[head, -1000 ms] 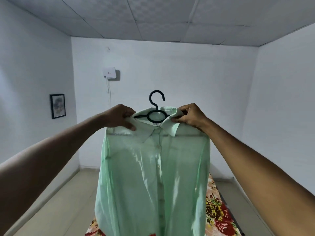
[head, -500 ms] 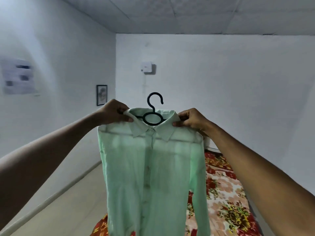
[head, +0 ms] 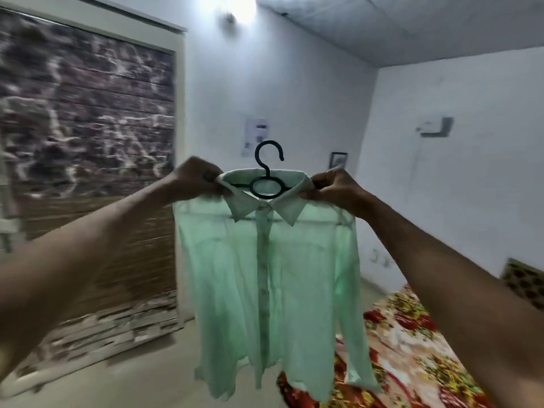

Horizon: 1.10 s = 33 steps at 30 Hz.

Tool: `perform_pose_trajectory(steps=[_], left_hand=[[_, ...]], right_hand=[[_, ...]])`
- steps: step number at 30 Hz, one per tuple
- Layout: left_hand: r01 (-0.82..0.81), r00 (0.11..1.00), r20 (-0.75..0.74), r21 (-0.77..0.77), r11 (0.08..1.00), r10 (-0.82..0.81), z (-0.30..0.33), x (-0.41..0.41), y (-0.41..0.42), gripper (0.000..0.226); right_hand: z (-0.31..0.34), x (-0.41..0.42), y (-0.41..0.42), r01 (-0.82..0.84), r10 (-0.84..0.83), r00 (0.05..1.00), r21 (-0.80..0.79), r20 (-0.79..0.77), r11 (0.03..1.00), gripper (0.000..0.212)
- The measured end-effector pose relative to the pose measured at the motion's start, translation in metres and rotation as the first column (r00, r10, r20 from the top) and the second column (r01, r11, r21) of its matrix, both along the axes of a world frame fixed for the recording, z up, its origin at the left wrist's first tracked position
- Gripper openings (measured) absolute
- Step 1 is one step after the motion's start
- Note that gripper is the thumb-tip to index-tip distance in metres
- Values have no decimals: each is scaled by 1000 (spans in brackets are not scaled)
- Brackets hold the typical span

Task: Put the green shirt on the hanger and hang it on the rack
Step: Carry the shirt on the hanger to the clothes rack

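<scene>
From the head camera, the green shirt (head: 266, 269) is already dressed on the black hanger (head: 267, 175) and held up at arm's length, hanging free in the air between the two arms. The left hand (head: 192, 182) has its fingers curled round the shirt's shoulder just beside the collar, and the right hand (head: 335, 188) pinches the opposite shoulder the same way; both seem to clamp the hanger arm through the cloth, though the fabric hides that. Between the hands the hanger's ring and hook stand upright above the collar, the hook free and touching nothing. The shirt front faces the camera, buttoned placket straight, tails dangling well below the hands, above a flowered bedspread (head: 412, 348) that lies below the right arm.

The step in hand looks like the carry: the shirt is on the hanger and hanging it is what remains. No rack shows here; beyond the left hand there is only a dark, blurred patterned panel (head: 85, 142). The next move would call for finding the rack, then freeing one hand to take the hook or neck while the other steadies the shirt so it does not slide off.
</scene>
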<state>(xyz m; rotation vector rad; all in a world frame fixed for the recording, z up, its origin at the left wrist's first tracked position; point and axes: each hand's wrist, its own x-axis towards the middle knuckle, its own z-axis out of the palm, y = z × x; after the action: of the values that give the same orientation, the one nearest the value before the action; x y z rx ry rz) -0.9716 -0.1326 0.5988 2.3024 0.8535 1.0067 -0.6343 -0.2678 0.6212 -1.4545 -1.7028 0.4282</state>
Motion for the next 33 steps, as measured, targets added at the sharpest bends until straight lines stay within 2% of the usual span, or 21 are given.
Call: perform_pose_trajectory(steps=[4, 6, 8, 9, 12, 14, 16, 18, 22, 26, 27, 29, 33], left_hand=[[-125, 991, -38, 89, 988, 129, 1, -141, -26, 43], [-182, 983, -26, 82, 980, 184, 2, -213, -50, 45], [-270, 962, -22, 59, 961, 271, 3, -296, -82, 42], [-284, 957, -36, 57, 957, 287, 4, -308, -86, 43], [-424, 904, -22, 74, 903, 426, 1, -415, -123, 52], [-548, 835, -2, 80, 833, 550, 1, -477, -161, 49], [-675, 735, -3, 95, 732, 678, 1, -549, -199, 35], [-762, 630, -25, 174, 624, 776, -1, -611, -231, 28], [-872, 441, -36, 218, 438, 897, -7, -728, -300, 12], [-951, 213, -36, 222, 215, 976, 0, -824, -380, 26], [-961, 171, -43, 213, 177, 984, 0, -844, -392, 27], [-972, 29, -73, 229, 46, 997, 11, -889, -428, 28], [-947, -196, -85, 275, -166, 977, 16, -976, -515, 37]], right_hand=[[-4, -121, 42, -174, 173, 984, 11, 33, 985, 14], [-6, -193, 56, -253, 250, 965, 30, 73, 967, 24], [-12, -276, 71, -337, 330, 937, 51, 112, 940, 11], [-11, -288, 76, -345, 336, 936, 84, 104, 935, 10], [-11, -398, 83, -484, 471, 874, 120, 122, 867, 21], [-9, -476, 84, -590, 580, 807, 98, 110, 802, 25], [-9, -564, 86, -671, 665, 741, 92, 93, 736, 25], [-12, -643, 85, -750, 746, 661, 103, 83, 653, 18], [-19, -794, 68, -870, 868, 491, 84, 75, 485, 12], [-14, -949, 34, -967, 961, 253, 61, 108, 248, 10], [-11, -972, 25, -972, 967, 232, 60, 100, 227, 16], [-1, -1046, 7, -989, 986, 138, 68, 91, 132, 25], [9, -1189, -45, -995, 995, -59, 71, 76, -64, 16]])
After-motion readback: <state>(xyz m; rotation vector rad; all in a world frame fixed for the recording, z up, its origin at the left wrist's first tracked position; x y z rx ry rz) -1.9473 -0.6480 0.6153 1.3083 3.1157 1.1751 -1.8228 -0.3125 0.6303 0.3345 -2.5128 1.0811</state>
